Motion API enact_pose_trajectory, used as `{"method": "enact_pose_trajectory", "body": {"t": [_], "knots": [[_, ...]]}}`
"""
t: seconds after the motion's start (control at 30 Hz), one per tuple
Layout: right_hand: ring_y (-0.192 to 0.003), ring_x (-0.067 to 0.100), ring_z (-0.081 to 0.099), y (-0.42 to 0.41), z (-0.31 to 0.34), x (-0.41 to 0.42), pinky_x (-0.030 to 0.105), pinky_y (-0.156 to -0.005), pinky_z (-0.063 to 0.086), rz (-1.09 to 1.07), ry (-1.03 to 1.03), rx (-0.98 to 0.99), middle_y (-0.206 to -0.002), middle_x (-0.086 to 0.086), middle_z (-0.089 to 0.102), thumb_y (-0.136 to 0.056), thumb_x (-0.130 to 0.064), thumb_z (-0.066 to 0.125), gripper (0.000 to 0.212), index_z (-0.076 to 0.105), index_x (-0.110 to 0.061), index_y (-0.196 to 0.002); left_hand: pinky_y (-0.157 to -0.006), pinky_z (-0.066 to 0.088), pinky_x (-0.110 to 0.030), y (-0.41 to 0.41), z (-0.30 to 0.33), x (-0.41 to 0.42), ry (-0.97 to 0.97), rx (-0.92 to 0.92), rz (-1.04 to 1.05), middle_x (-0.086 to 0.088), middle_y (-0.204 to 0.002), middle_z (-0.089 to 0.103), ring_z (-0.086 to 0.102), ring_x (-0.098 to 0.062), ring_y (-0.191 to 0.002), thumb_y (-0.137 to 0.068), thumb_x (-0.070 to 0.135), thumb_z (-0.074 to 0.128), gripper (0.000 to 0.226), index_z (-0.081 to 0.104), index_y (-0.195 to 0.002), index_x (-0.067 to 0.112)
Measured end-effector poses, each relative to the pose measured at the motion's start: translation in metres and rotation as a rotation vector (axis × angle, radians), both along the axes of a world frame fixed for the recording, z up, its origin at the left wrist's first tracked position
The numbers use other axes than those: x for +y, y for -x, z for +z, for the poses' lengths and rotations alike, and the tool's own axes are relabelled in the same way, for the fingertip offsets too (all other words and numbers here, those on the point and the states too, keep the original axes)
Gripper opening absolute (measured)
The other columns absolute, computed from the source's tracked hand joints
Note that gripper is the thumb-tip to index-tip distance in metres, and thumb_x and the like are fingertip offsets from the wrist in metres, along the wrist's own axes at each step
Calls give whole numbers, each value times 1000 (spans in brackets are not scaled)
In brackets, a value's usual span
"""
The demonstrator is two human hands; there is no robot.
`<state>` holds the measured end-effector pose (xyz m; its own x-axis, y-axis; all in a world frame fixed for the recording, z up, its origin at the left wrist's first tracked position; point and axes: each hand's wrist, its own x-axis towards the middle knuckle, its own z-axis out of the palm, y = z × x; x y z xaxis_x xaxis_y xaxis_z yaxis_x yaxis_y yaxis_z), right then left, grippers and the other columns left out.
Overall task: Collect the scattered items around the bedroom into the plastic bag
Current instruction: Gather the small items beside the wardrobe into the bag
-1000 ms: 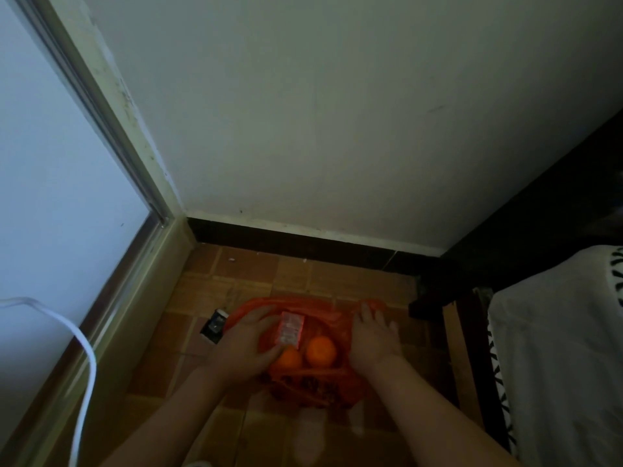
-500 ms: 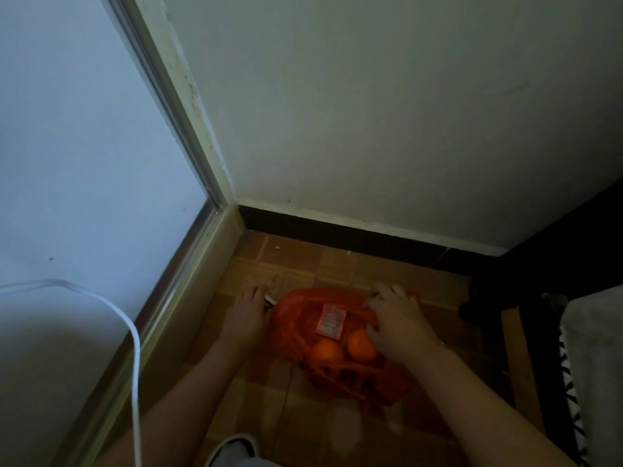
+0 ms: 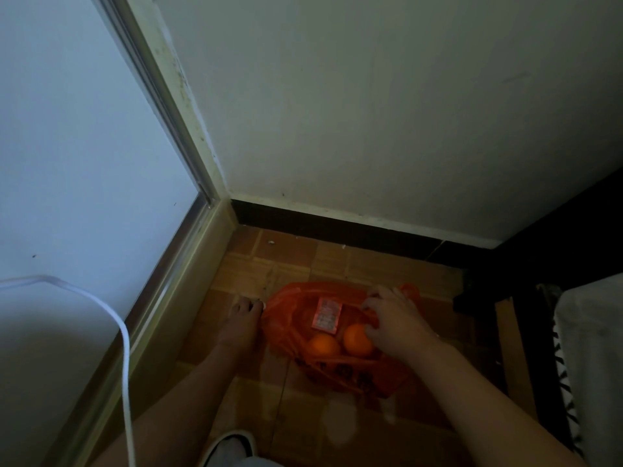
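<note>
An orange plastic bag (image 3: 337, 335) lies on the tiled floor (image 3: 286, 264) near the wall corner, holding two oranges (image 3: 358, 339) and a red packet (image 3: 326, 314). The right hand (image 3: 392, 320) grips the bag's far right rim. The left hand (image 3: 241, 323) rests just left of the bag, fingertips on something small and dark; its grip cannot be told.

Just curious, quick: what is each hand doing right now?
Left hand: on the floor beside the orange bag; whether its fingers hold anything cannot be told.
Right hand: fingers curled, gripping the bag's edge.
</note>
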<state>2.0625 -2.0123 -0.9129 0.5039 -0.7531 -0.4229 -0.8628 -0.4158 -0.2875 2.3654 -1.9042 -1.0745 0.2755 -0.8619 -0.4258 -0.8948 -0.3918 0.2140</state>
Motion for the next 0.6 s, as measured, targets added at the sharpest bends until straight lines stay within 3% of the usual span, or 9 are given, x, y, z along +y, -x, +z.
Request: {"method": "enact_pose_trajectory", "body": {"t": [0.07,0.17,0.3,0.4,0.6], "knots": [[-139,15,34,0,0,0,40,-113,33,4,-3,1,-146,-8,42,-92,-30,65,44,61,-28,-135,-92,51,-40,-2,5,3,106,61,123,-10,-142,49,51,-28,-120,-98,23,59,44,46,-140,23],[-138,16,35,0,1,-1,41,-114,33,2,-4,-10,-144,-8,43,-90,-27,65,44,62,-27,-135,-86,55,-42,-4,33,-5,302,118,287,-8,-132,57,56,-26,-115,-96,40,67,49,50,-138,23],[-136,15,37,2,3,-3,41,-116,34,-7,1,-20,-144,-8,44,-92,-24,64,43,62,-27,-135,-85,54,-39,3,94,-27,565,162,300,-5,-129,58,56,-23,-116,-91,40,76,49,55,-133,23],[-135,17,39,2,5,-4,39,-115,35,-7,15,-12,-144,-5,45,-93,-21,63,43,62,-25,-136,-98,53,-37,30,133,-36,644,205,114,0,-136,56,54,-16,-123,-91,31,76,52,52,-137,27],[-129,19,43,4,7,-6,35,-111,39,-38,29,-48,-136,-3,49,-94,-12,59,40,64,-22,-133,-100,46,-35,88,126,-32,409,162,-286,7,-140,52,52,-18,-127,-95,46,62,57,42,-147,32]]}}
